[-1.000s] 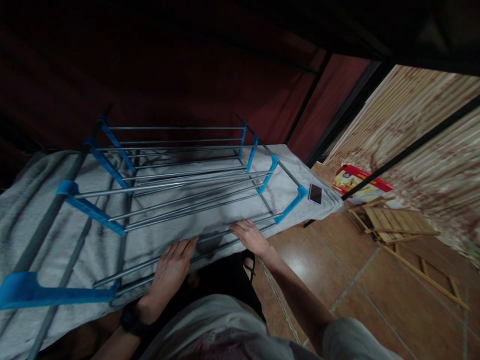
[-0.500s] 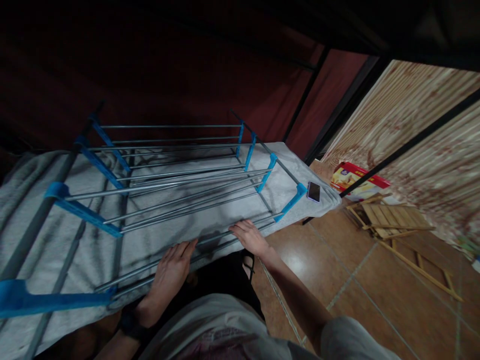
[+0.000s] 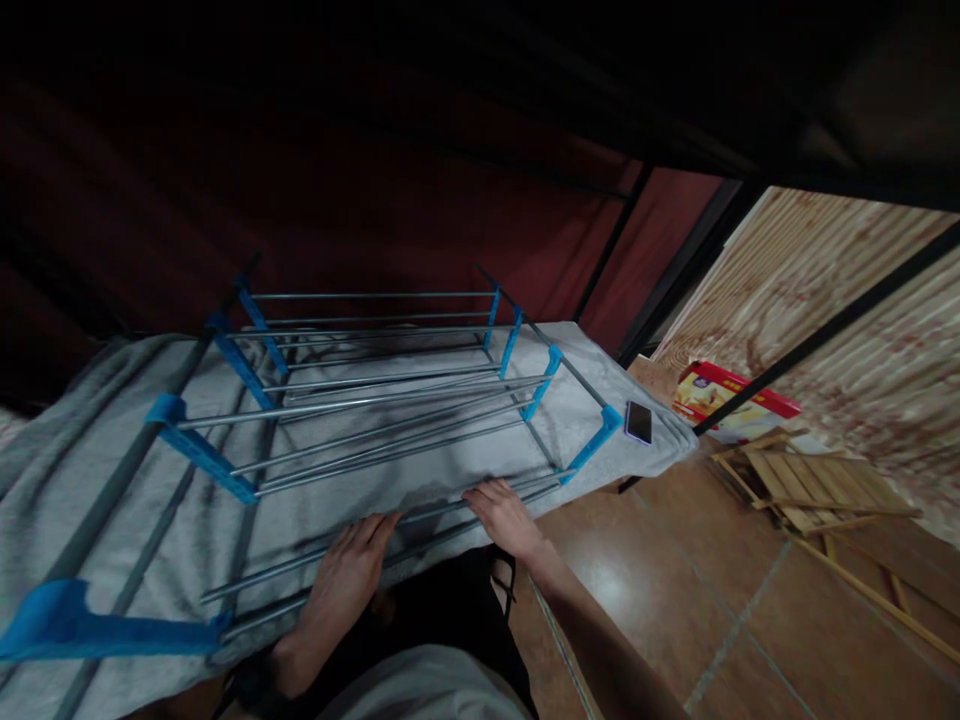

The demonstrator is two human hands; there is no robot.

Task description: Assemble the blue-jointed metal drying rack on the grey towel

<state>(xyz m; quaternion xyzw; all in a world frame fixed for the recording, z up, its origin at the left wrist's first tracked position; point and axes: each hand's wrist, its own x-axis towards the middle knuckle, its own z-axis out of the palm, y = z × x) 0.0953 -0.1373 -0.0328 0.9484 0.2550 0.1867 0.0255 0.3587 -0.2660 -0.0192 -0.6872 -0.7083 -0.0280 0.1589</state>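
A metal rack with grey rods and blue plastic brackets lies across a cloth-covered surface. My left hand is closed over the front rod, palm down, its fingertips curled over the far side. Farther along the same rod, my right hand is closed on it too, close to the right-hand blue bracket. The rod's left end shows above the inner tip of the front left blue bracket, apart from it. A second rod runs beneath my hands, nearer my body.
Grey cloth covers the surface under the rack. A phone lies by its right end. On the tiled floor are a red and yellow box and a folded wooden chair. Dark metal posts stand behind.
My view has tilted up, so everything sits lower in the picture. Both hands stay on the front rod; its left end shows slightly farther above the blue bracket.
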